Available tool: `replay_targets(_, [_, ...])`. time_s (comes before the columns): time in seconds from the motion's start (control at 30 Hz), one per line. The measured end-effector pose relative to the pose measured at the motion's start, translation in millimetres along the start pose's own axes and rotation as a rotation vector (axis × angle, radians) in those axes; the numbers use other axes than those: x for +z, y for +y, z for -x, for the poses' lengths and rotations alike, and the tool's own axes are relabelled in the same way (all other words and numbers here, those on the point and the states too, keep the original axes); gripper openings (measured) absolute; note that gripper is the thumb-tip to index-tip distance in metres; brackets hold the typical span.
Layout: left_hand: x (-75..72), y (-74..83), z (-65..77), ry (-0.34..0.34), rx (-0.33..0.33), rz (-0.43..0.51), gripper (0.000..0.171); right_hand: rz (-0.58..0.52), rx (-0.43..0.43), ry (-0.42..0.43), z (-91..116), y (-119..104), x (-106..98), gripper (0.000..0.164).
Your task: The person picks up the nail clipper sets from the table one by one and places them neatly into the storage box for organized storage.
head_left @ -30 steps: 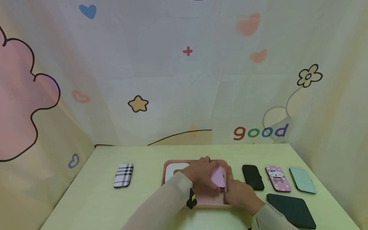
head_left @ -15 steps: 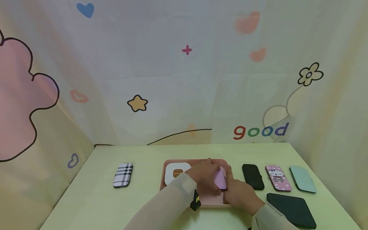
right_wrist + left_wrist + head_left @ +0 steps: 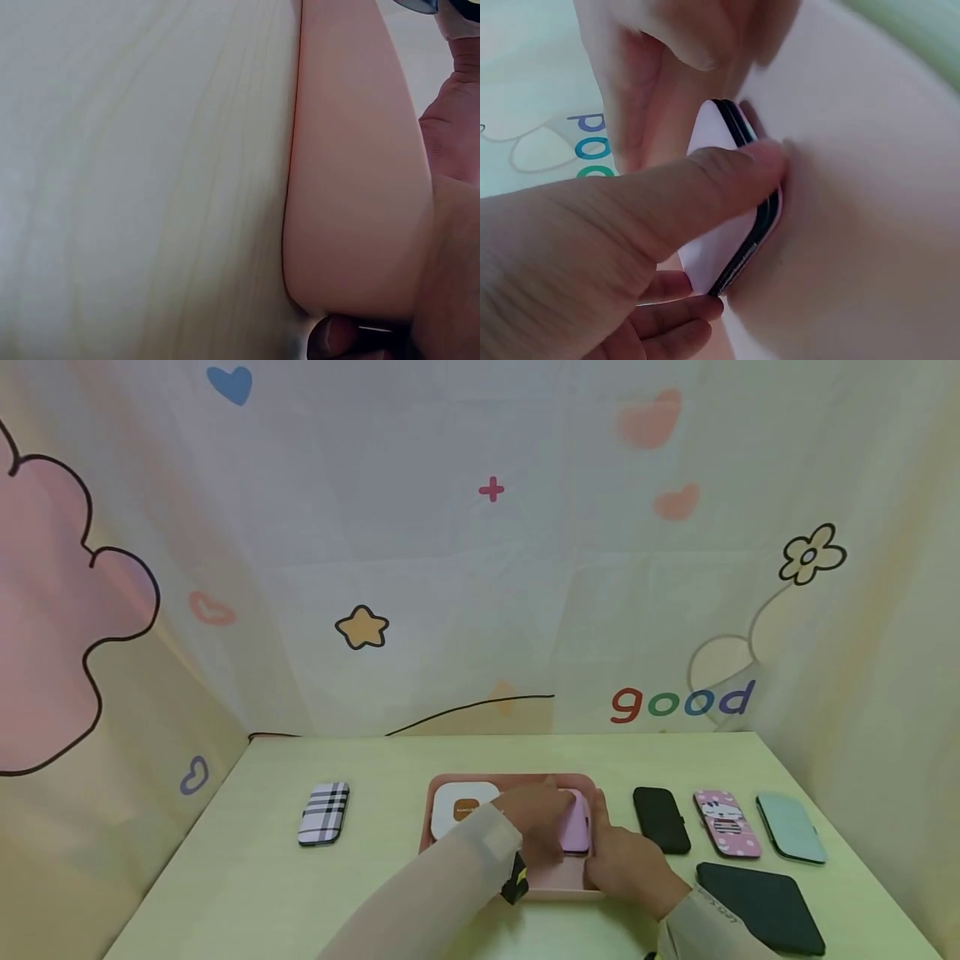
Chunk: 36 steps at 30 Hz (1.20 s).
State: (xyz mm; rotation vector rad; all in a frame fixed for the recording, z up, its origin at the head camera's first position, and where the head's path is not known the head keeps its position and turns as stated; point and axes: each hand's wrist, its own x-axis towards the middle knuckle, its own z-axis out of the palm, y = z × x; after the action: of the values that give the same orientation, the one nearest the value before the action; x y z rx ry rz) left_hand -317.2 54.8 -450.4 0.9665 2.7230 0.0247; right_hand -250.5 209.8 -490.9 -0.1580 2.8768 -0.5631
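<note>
A shallow pink tray (image 3: 555, 893) stands mid-table. In its right part lies a lilac-pink flat case (image 3: 575, 827), rounded at the corners. My left hand (image 3: 534, 817) reaches into the tray and pinches this case. The left wrist view shows the thumb across the black edge of the case (image 3: 714, 247), fingertips at its lower corner. My right hand (image 3: 633, 870) grips the tray's right wall, index finger stretched along it. In the right wrist view, fingertips curl at the end of the tray wall (image 3: 360, 165). A white box (image 3: 453, 802) with a brown label sits at the tray's left, partly behind the left forearm.
Right of the tray lie a black case (image 3: 661, 821), a pink cartoon case (image 3: 727, 823) and a mint case (image 3: 791, 828). A larger dark flat case (image 3: 761, 906) lies by the right forearm. A plaid case (image 3: 324, 813) lies far left. A printed curtain (image 3: 465, 568) hangs behind.
My left hand has shifted a little to the right, uncovering more of the white box. The lilac-pink case now lies straighter along the tray's right wall. My right hand stays in place.
</note>
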Motion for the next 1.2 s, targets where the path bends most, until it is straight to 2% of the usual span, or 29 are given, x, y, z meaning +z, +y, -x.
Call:
replay_targets(0.2, [0.4,5.1,-1.8,0.028,0.009,-0.022,0.045,0.033,-0.019,0.037,0.0,1.3,0.1,0.107])
replay_targets(0.33, [3.0,6.5,-3.0,0.048,-0.012,-0.011,0.052,0.043,-0.006,0.038,0.6,0.8,-1.0,0.109])
replay_targets(0.73, [6.3,9.0,-1.1,0.06,-0.063,0.015,0.057,0.028,0.013,0.014,0.5,-0.9,-2.0,0.108])
replay_targets(1.2, [7.3,7.7,1.0,0.075,-0.058,0.007,0.063,0.018,0.009,0.016,0.8,-0.6,-2.0,0.108])
